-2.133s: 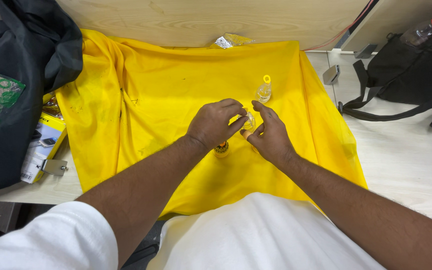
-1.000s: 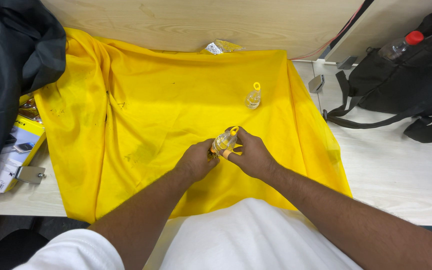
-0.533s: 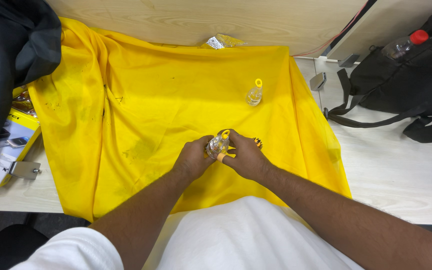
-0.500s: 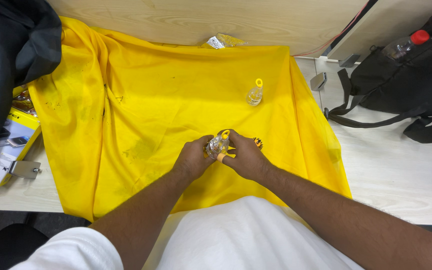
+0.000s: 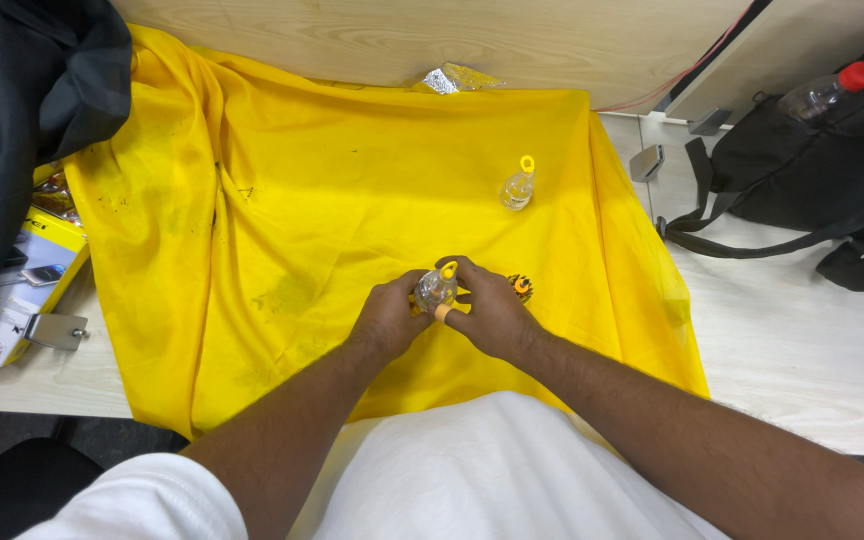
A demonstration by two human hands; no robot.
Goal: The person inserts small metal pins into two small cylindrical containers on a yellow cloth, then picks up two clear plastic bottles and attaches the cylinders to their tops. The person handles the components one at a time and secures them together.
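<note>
Pale wood makes up the desk (image 5: 812, 350), and a yellow cloth (image 5: 352, 220) is spread over most of it, creased and marked with dark smudges. Near the cloth's front edge both hands meet around a small clear bottle (image 5: 436, 288) with a yellow cap: the left hand (image 5: 390, 318) grips it from the left, fingers curled about its body, and the right hand (image 5: 487, 312) closes on it from the right, fingertips up by the cap. The bottle is held just above the cloth, tilted slightly. Just beside the right hand's knuckles lies a small orange-and-black object (image 5: 520, 287), too small to identify. Farther back on the cloth a second clear bottle (image 5: 518, 187) with a yellow cap stands upright, well apart from the hands. A crumpled foil scrap (image 5: 449, 79) sits at the cloth's back edge. To the right, a black backpack (image 5: 822, 170) rests on the desk with a red-capped bottle (image 5: 829, 92) in its pocket. At left are a dark jacket (image 5: 12, 120) and a yellow box (image 5: 27, 290).
</note>
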